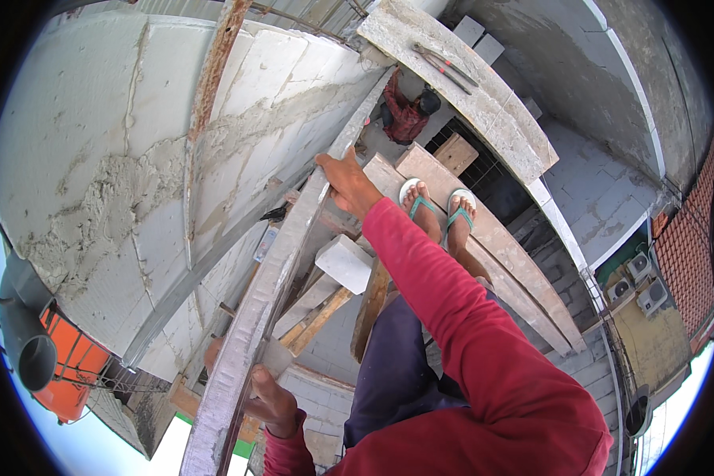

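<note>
A long, straight grey metal bar (271, 289), smeared with mortar, runs slantwise from the lower left up toward the top middle, alongside a wall of pale blocks (270, 71). My right hand (349, 182) is closed round its upper stretch, the arm reaching across my body. Lower down, my left hand (270, 401) grips the same bar, thumb on the near side; fingertips show beyond the far edge. Grey mortar (95, 202) is spread roughly over the wall's joints. A rusty metal upright (206, 103) and a thin grey metal strip (206, 278) lie against the wall.
I stand in flip-flops on wooden planks (496, 226) high up. Below crouches a co-worker in a plaid shirt (408, 115). Long-handled cutters (444, 67) lie on a concrete ledge (504, 123). A white block (345, 262) and timber pieces sit under the bar. An orange tank (71, 365) is far left.
</note>
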`<control>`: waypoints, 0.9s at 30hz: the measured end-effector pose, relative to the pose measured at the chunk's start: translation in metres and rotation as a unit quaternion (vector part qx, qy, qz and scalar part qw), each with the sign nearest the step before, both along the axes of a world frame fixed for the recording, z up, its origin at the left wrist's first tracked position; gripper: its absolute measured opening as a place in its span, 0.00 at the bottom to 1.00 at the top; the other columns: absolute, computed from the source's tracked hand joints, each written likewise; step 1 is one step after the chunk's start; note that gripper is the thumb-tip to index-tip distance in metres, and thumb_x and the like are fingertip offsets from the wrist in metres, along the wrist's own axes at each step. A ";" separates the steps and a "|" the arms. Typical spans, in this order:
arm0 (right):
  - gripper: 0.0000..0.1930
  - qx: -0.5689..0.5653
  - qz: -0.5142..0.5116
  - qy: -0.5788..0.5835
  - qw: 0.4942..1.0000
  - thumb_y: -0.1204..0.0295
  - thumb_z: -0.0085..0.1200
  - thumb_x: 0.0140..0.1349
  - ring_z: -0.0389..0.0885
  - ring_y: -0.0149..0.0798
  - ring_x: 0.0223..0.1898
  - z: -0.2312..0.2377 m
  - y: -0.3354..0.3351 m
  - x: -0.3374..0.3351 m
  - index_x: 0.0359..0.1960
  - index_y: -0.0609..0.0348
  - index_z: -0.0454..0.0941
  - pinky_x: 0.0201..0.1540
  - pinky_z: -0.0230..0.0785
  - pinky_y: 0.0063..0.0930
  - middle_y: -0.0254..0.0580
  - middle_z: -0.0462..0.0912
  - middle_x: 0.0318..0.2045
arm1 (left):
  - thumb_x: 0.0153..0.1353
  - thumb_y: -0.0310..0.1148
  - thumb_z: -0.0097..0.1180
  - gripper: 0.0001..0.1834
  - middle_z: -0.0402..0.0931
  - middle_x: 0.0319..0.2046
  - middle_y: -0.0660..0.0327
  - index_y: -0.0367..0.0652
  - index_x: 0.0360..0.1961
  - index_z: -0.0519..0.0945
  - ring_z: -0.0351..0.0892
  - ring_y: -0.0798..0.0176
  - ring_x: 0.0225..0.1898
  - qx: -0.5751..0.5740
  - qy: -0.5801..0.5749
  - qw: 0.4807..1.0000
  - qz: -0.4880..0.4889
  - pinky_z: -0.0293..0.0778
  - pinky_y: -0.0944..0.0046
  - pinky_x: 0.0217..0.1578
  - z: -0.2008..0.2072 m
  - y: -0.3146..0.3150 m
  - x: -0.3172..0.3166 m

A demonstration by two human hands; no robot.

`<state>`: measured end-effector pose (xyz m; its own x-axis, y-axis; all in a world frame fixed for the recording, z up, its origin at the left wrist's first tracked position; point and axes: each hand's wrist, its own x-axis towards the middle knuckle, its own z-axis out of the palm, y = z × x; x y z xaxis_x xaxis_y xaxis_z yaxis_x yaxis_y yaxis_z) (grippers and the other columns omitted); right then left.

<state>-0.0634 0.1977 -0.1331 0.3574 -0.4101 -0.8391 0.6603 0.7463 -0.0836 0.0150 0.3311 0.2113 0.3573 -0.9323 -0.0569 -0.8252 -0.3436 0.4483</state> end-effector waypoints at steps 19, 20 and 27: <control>0.33 0.054 -0.085 0.005 0.995 0.77 0.50 0.71 0.84 0.49 0.48 0.020 -0.027 0.000 0.72 0.56 0.47 0.46 0.88 0.47 0.56 0.73 0.56 | 0.71 0.51 0.49 0.29 0.69 0.45 0.49 0.29 0.50 0.74 0.72 0.53 0.43 -0.042 -0.023 0.998 -0.041 0.69 0.54 0.41 -0.005 -0.028 0.004; 0.33 0.047 -0.096 -0.001 0.994 0.77 0.50 0.71 0.85 0.49 0.47 0.022 -0.028 -0.001 0.72 0.56 0.46 0.45 0.88 0.46 0.56 0.73 0.56 | 0.71 0.51 0.49 0.29 0.69 0.45 0.49 0.29 0.49 0.74 0.72 0.53 0.43 -0.047 -0.022 0.998 -0.047 0.69 0.54 0.41 -0.005 -0.029 0.005; 0.34 0.080 -0.089 0.009 0.993 0.77 0.51 0.70 0.85 0.49 0.46 0.022 -0.030 -0.007 0.72 0.59 0.44 0.43 0.88 0.45 0.57 0.73 0.55 | 0.71 0.49 0.52 0.28 0.68 0.52 0.48 0.32 0.57 0.68 0.71 0.52 0.50 -0.054 0.010 0.996 -0.070 0.67 0.53 0.49 -0.007 -0.029 0.007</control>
